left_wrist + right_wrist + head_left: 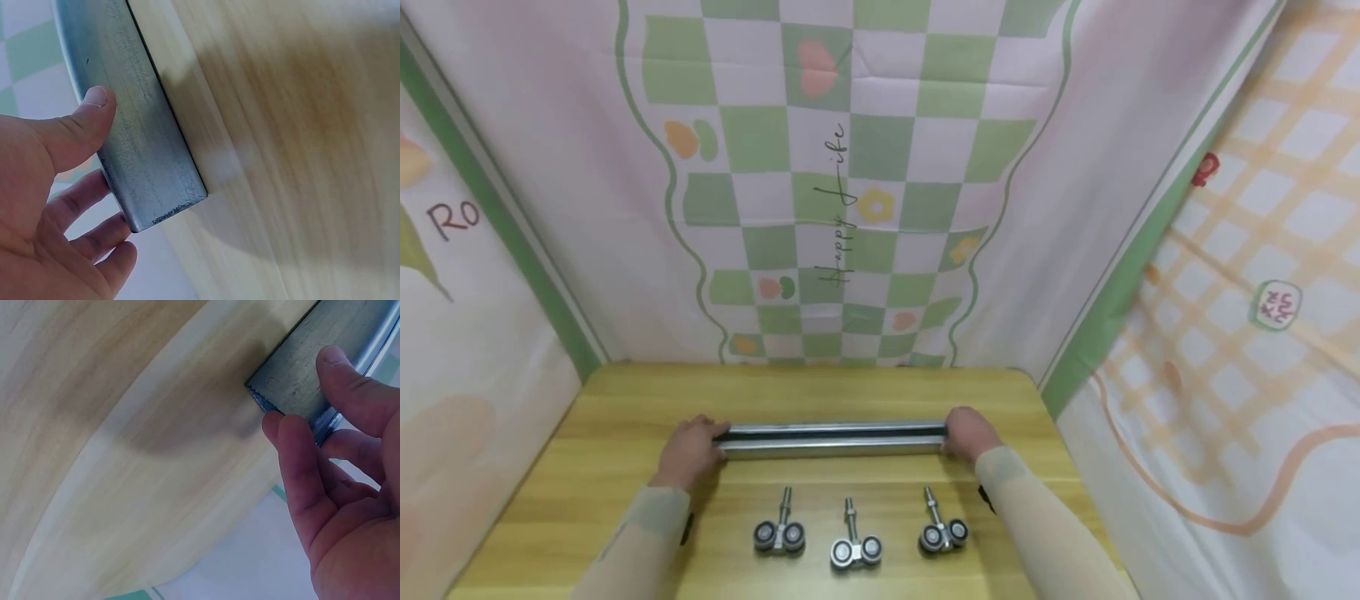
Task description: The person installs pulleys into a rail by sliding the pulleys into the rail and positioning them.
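A galvanized metal channel rail (835, 451) with a dark slot along its top lies crosswise on the wooden table. At its left end my left hand (688, 452) grips it. The left wrist view shows the left thumb (97, 109) on the rail's flat side, with the other fingers at its far edge and partly hidden. My right hand (970, 433) holds the opposite end. In the right wrist view its thumb (337, 365) lies on the side face and fingertips touch the cut end. Three twin-wheel roller trolleys with threaded bolts, left (779, 536), middle (856, 552) and right (943, 536), lie nearer me.
The light wooden tabletop (820, 392) has rounded far corners. Behind it hangs a green-and-white checked cloth (820, 167). More printed cloth stands close along the left side (467, 333) and the right side (1225, 375).
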Demonstrator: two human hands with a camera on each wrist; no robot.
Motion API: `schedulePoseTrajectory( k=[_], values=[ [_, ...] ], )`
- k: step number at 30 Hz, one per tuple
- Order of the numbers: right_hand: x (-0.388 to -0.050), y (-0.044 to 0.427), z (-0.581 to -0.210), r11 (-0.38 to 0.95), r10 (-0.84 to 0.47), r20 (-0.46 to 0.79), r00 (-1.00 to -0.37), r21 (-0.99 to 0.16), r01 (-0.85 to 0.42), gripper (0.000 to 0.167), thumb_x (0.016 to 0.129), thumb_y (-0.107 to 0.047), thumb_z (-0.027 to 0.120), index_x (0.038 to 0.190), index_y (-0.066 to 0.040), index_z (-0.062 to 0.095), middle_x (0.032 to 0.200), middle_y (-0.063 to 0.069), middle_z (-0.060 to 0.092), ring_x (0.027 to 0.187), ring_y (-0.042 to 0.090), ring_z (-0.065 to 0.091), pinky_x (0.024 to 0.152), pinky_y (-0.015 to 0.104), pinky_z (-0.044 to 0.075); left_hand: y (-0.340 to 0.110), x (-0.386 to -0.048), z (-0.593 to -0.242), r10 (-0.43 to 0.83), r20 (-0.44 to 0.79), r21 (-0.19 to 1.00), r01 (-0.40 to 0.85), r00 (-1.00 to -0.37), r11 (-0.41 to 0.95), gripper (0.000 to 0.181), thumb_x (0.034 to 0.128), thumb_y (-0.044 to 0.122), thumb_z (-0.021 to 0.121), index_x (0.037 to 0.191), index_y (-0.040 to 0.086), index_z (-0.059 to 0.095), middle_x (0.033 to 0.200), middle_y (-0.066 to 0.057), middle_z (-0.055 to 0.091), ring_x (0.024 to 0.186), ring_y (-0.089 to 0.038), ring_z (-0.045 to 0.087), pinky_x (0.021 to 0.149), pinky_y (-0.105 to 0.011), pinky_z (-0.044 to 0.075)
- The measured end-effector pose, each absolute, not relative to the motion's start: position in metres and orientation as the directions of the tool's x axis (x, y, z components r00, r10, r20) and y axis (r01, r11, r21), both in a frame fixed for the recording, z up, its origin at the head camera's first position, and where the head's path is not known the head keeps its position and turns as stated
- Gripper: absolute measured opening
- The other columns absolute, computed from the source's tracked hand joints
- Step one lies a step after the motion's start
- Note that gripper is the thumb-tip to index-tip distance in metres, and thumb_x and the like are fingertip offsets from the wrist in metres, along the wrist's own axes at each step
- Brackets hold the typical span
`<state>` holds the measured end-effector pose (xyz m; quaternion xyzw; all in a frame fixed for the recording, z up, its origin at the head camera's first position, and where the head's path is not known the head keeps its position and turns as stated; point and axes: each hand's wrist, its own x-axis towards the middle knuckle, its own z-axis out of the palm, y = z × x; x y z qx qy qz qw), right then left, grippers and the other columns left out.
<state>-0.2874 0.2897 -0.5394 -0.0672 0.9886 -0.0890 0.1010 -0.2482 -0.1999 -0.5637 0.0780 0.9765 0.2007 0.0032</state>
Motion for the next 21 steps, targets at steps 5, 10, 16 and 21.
schedulePoseTrajectory(
  k=[5, 10, 16, 21],
  values=[
    [-0.282, 0.289, -0.537, 0.975, -0.154, -0.189, -0.97, -0.186, -0.118, 0.023, 0.072, -0.011, 0.084, 0.071, -0.009, 0.061, 0.07, 0.002, 0.057, 0.066, 0.02, 0.055, 0.072, 0.041, 0.055, -0.2, -0.246, -0.56, 0.157, 0.018, 0.399, 0.151, -0.988, 0.904, 0.054, 0.0779, 0.01, 0.078, 0.13, 0.002, 0.064, 0.123, -0.031, 0.056, 0.11, -0.052, 0.052, 0.096, -0.065, 0.042],
    [-0.276, 0.288, -0.538, 0.974, -0.17, -0.174, -0.97, -0.181, -0.138, 0.024, 0.071, -0.011, 0.084, 0.07, -0.009, 0.06, 0.071, 0.003, 0.057, 0.066, 0.02, 0.054, 0.071, 0.041, 0.055, -0.199, -0.241, -0.556, 0.134, -0.022, 0.41, 0.113, -0.991, 0.905, 0.054, 0.0793, 0.008, 0.077, 0.131, 0.002, 0.063, 0.124, -0.031, 0.055, 0.113, -0.053, 0.05, 0.095, -0.066, 0.043],
    [-0.271, 0.288, -0.54, 0.972, -0.165, -0.167, -0.972, -0.197, -0.13, 0.024, 0.072, -0.011, 0.084, 0.072, -0.009, 0.061, 0.072, 0.003, 0.057, 0.067, 0.02, 0.055, 0.072, 0.041, 0.055, -0.199, -0.237, -0.556, 0.118, -0.034, 0.435, 0.091, -0.992, 0.896, 0.056, 0.0789, 0.008, 0.076, 0.132, 0.001, 0.062, 0.125, -0.031, 0.054, 0.115, -0.052, 0.048, 0.097, -0.066, 0.04],
    [-0.267, 0.289, -0.54, 0.974, -0.147, -0.19, -0.971, -0.199, -0.108, 0.023, 0.073, -0.011, 0.084, 0.072, -0.009, 0.061, 0.072, 0.003, 0.057, 0.066, 0.019, 0.054, 0.07, 0.039, 0.055, -0.2, -0.232, -0.559, 0.122, -0.022, 0.454, 0.099, -0.992, 0.886, 0.056, 0.0786, 0.008, 0.076, 0.132, 0.001, 0.062, 0.128, -0.031, 0.053, 0.117, -0.052, 0.047, 0.099, -0.066, 0.039]
  ],
)
